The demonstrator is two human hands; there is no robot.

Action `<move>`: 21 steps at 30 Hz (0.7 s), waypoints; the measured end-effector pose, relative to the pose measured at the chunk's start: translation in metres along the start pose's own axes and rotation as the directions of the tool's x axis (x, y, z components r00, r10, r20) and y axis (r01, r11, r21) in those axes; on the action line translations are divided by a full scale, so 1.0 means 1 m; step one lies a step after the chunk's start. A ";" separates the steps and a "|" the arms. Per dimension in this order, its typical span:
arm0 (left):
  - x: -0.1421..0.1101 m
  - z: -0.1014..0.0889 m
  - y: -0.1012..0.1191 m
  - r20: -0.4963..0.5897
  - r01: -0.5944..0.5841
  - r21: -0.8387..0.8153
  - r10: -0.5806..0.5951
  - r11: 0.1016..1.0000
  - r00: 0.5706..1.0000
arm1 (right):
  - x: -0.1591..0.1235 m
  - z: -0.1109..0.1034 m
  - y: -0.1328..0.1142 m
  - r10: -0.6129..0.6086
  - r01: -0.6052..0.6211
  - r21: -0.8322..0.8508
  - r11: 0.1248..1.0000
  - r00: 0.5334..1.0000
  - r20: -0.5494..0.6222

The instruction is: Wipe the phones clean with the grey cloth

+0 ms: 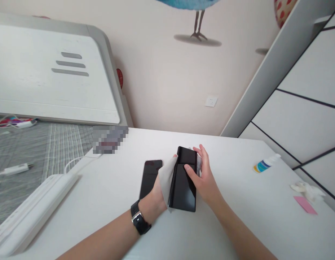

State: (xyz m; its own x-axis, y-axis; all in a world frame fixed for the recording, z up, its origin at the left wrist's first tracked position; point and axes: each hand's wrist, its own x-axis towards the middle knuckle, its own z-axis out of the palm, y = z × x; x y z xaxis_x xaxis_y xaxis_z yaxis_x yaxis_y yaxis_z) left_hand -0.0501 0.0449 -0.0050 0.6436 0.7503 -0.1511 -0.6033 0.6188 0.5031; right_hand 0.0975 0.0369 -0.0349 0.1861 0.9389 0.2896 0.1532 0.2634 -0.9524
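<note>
My right hand (pixel 203 178) grips a black smartphone (pixel 183 184) from its right side, with the thumb across the glossy face. My left hand (pixel 156 193), wearing a black wristwatch (pixel 139 218), presses a grey cloth (pixel 167 178) against the phone's left edge. A second dark smartphone (pixel 150 177) lies flat on the white desk (pixel 232 160), partly hidden behind my left hand and the cloth.
A small white-and-blue bottle (pixel 266 164) lies on the desk's right side, near crumpled tissue (pixel 306 190) and a pink card (pixel 305 205). A white bar (pixel 34 213) with a cable runs along the left edge. A white panel (pixel 53 72) stands beyond, above a grey plaid floor covering (pixel 67 148).
</note>
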 end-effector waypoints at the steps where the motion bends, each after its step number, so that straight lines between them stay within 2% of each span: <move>1: 0.000 0.000 0.001 -0.013 0.002 -0.002 -0.002 1.000 1.000 | -0.002 0.002 0.001 -0.001 0.002 -0.013 1.000 1.000 0.020; 5: 0.001 0.003 0.006 -0.039 -0.035 -0.007 0.035 0.999 0.999 | -0.010 0.011 0.001 0.068 -0.068 -0.011 0.998 0.998 0.015; 8: 0.005 0.006 0.012 -0.041 -0.046 -0.019 0.046 0.999 0.998 | -0.013 0.016 -0.002 0.194 -0.198 0.094 0.976 0.980 0.046; 10: 0.008 0.007 0.018 -0.054 -0.069 -0.038 0.067 0.997 0.996 | -0.014 0.017 -0.005 0.305 -0.319 0.151 0.936 0.946 0.105; 12: 0.011 0.006 0.024 -0.111 -0.152 -0.070 0.144 0.986 0.983 | -0.014 0.015 -0.009 0.397 -0.427 0.155 0.891 0.897 0.193; 15: 0.016 -0.001 0.033 -0.217 -0.301 -0.100 0.275 0.948 0.937 | -0.011 0.012 -0.017 0.459 -0.534 0.132 0.835 0.809 0.367; 17: 0.019 -0.006 0.038 -0.242 -0.368 -0.105 0.335 0.924 0.910 | -0.007 0.008 -0.022 0.473 -0.571 0.148 0.807 0.777 0.416; 21: 0.022 -0.007 0.042 -0.238 -0.457 -0.112 0.423 0.882 0.874 | 0.002 0.001 -0.019 0.481 -0.559 0.272 0.783 0.822 0.306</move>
State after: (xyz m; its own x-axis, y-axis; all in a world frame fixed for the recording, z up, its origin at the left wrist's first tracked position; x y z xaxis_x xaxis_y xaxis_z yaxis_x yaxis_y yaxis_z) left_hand -0.0647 0.0889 0.0066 0.1956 0.9731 -0.1218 -0.8794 0.2290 0.4175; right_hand 0.0940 0.0337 -0.0161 -0.0704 0.9660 -0.2488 -0.2478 -0.2585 -0.9337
